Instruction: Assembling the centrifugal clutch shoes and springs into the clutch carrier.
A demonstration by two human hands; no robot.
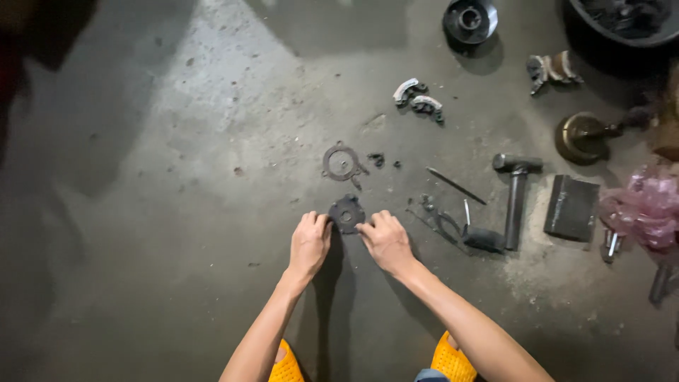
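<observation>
The floor (177, 212) is bare grey concrete, stained and pitted, lit more brightly toward the top middle and falling into shadow at the left edge. Two yellow slippers (453, 361) show at the bottom, toes pointing up the frame.

Both forearms reach forward from the bottom edge and converge toward the middle. The left hand (309, 244) lies palm down, its fingers bent, with the fingertips against the left rim of a small dark round metal plate (346, 213) that rests on the floor. The right hand (385, 240) meets the same plate from the right, fingers curled and fingertips pinching its edge. Both hands are thus closed lightly on the plate, one on each side.

Just above the plate lies a thin ring-shaped gasket (342, 162), apart from it. To the right are pliers (442, 223), a thin rod (456, 185) and a hammer (515, 201) lying with its head away from the person, then a dark flat block (571, 207). Farther up lie two curved brake shoes (417, 99) and a black wheel hub (469, 20). A pink plastic bag (647, 209) sits at the right edge.
</observation>
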